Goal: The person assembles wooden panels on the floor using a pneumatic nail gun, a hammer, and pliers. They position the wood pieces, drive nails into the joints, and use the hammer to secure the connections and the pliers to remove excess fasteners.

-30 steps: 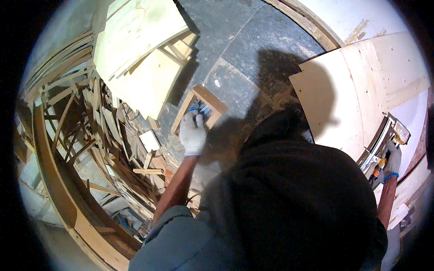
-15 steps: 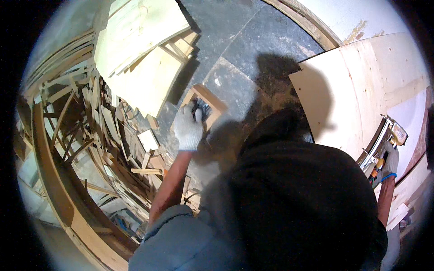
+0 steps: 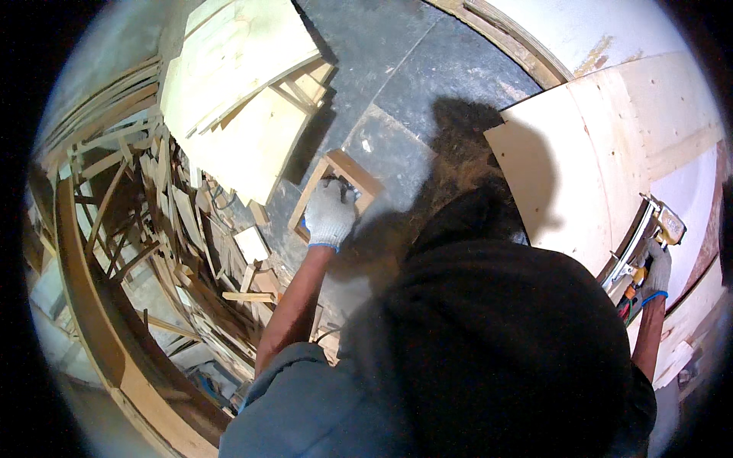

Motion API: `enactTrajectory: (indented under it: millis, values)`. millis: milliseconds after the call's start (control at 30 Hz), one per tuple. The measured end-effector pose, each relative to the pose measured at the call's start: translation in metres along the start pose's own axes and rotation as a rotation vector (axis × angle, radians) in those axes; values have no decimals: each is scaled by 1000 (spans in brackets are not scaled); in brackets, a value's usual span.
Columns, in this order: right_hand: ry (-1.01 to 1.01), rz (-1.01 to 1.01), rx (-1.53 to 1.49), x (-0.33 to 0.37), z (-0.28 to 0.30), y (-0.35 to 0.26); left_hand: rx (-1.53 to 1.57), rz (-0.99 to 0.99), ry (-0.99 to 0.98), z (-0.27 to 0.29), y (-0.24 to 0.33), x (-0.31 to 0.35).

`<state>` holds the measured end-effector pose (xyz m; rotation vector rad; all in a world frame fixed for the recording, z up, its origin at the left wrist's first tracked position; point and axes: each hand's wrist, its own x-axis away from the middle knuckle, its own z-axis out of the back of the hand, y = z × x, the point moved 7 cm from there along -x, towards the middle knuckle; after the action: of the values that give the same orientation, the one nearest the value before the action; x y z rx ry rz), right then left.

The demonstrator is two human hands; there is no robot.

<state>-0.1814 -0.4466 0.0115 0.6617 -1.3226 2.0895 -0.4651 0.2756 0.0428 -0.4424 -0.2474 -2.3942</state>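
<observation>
Near frame centre, the left hand (image 3: 330,214) reaches into a wooden box (image 3: 354,171), its fingers' hold hidden, while the right hand (image 3: 656,271) grips a nailer-like tool (image 3: 671,227) far right, presumably keeping it clear.

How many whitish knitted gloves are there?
2: one on the left hand, at the boxy brown wooden frame; one on the right hand, holding the long silvery metal tool.
</observation>
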Motion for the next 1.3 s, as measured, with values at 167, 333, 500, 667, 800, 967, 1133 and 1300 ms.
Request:
enactTrajectory:
  millis: [167, 333, 500, 667, 800, 967, 1133, 1300]
  values:
    - [-19, -3, 6, -1, 1, 1, 67, -27, -108, 0, -3, 6]
    - [-8, -2, 37, -4, 7, 6, -17, -68, -245, 6, -8, 3]
    - [-32, -7, 24, -9, 8, 10, 59, 19, -371, 1, -23, -1]
    - [-33, 2, 22, -4, 2, 2, 330, 73, -134, 27, -29, 2]
    - [-17, -16, 5, -9, 11, 14, 1177, 315, -257, 58, 17, -7]
    - [-35, -31, -39, 25, -14, -22, 2068, 243, -606, 62, 98, -29]
    - [-25, -20, -249, 57, -27, -39, 1969, 64, -669, 81, 236, -55]
    - [-175, 76, -536, 87, -79, -88, 1510, -300, -858, 98, 378, -28]
